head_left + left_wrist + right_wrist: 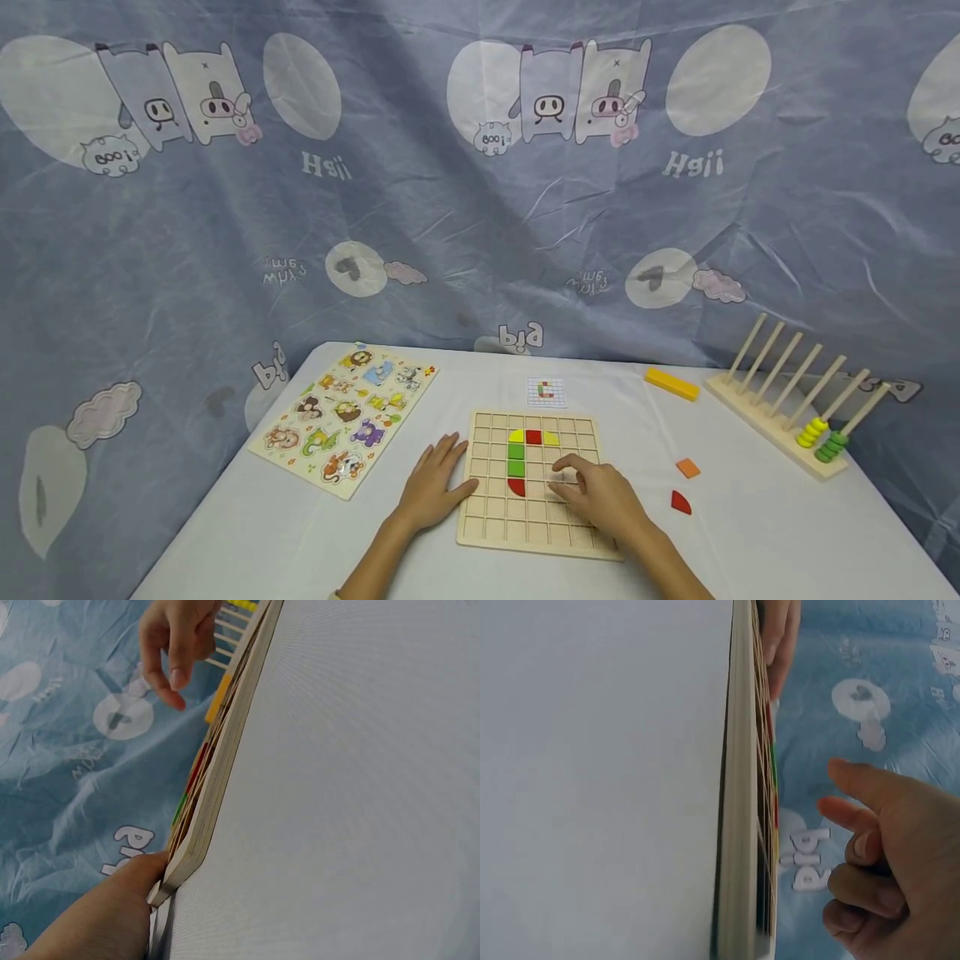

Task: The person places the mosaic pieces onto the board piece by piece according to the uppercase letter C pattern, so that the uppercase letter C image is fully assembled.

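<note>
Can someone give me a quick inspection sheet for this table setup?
Surface: white table, flat.
Job's things: grid board with yellow, red and green tiles; pattern card behind it.
Clutter: animal puzzle, yellow block, orange tile, red tile, peg rack.
Grippers: left hand flat at the board's left edge; right hand on the board, fingers loosely bent.
Cables: nothing seen.
Surroundings: cartoon-print cloth.
</note>
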Motion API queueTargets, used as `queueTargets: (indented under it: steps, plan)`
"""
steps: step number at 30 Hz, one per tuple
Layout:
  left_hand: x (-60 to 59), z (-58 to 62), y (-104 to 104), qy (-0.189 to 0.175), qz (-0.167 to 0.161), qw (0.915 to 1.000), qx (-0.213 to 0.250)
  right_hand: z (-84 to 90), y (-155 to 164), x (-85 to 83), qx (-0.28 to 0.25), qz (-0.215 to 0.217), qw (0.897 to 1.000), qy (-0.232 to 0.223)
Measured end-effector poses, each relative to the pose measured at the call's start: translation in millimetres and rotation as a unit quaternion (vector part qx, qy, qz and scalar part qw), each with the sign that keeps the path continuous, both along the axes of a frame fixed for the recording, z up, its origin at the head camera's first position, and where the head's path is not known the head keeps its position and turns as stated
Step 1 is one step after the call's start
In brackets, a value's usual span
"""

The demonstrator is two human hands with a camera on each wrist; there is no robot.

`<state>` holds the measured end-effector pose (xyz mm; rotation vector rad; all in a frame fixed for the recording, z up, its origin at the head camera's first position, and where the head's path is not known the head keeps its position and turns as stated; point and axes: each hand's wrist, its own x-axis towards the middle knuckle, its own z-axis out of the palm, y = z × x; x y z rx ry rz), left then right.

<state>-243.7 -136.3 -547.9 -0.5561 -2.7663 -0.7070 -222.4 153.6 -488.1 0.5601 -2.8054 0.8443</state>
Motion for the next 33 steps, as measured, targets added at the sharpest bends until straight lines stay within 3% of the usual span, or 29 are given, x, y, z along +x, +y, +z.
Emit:
queueTargets:
  steps: [6, 13, 19, 33]
  plan:
    - [-0.5, -0.2, 0.5, 0.003, 0.001, 1.0000, 0.000, 5.1, 35.0, 4.2, 0.002, -0.046, 0.999, -0.005]
    - [-0.7, -2.2, 0.0, 0.011, -0.001, 0.9999, 0.002, 4.4, 74.5, 6.8, 0.010, -0.077, 0.997, 0.031]
    - [-1.1, -2.3, -0.2, 0.010, 0.001, 0.9999, 0.000, 1.8, 109.6, 5.8, 0.020, -0.114, 0.993, 0.036]
    - [0.6, -0.2, 0.9, 0.001, 0.001, 1.0000, 0.001, -13.8, 167.2, 4.3, 0.069, -0.203, 0.974, -0.069]
